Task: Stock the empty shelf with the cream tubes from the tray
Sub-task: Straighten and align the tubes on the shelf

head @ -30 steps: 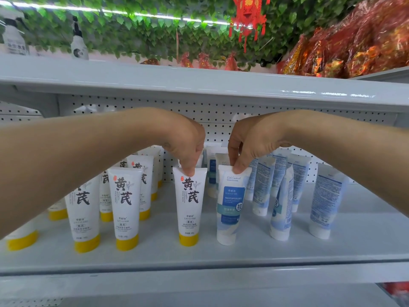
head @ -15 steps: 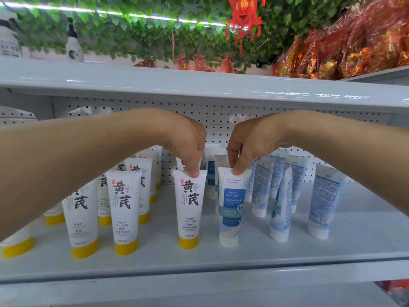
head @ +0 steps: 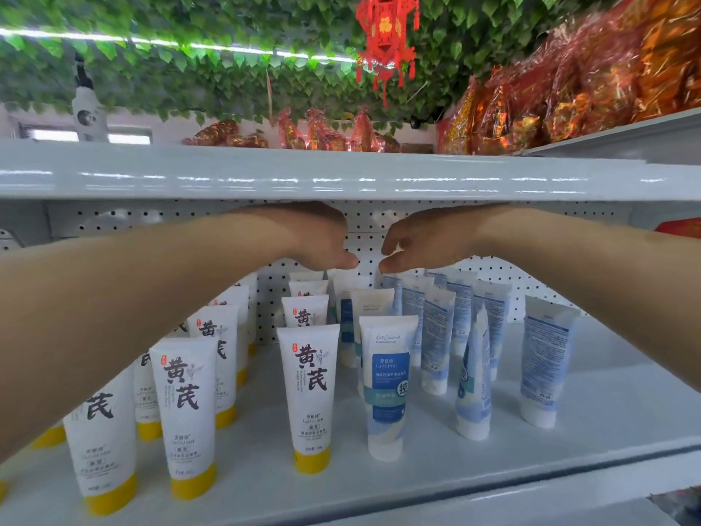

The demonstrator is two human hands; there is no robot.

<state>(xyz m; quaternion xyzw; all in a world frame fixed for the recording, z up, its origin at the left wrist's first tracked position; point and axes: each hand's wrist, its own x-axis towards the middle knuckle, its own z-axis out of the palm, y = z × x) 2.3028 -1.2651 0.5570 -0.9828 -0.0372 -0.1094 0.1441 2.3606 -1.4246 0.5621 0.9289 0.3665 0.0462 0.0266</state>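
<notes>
A white cream tube with a yellow cap [head: 309,396] stands upright at the front middle of the white shelf [head: 417,468]. Beside it on the right stands a white and blue tube [head: 387,385]. My left hand [head: 322,239] hovers above the rows of tubes, just under the upper shelf board, fingers loosely curled and holding nothing. My right hand [head: 417,241] hangs level with it, a small gap between the two, also empty. Several more yellow-capped tubes [head: 186,415] stand to the left and several blue ones [head: 474,358] to the right. The tray is out of sight.
The upper shelf board [head: 341,172] sits close above my hands. A pegboard back wall [head: 265,298] closes the rear. Red wrapped packages [head: 588,81] and a red lantern [head: 385,36] are above. Bare shelf surface shows at the front right.
Both hands let go of the tops of the yellow-capped and the blue tube and rose toward the upper shelf board. Both tubes stay standing.
</notes>
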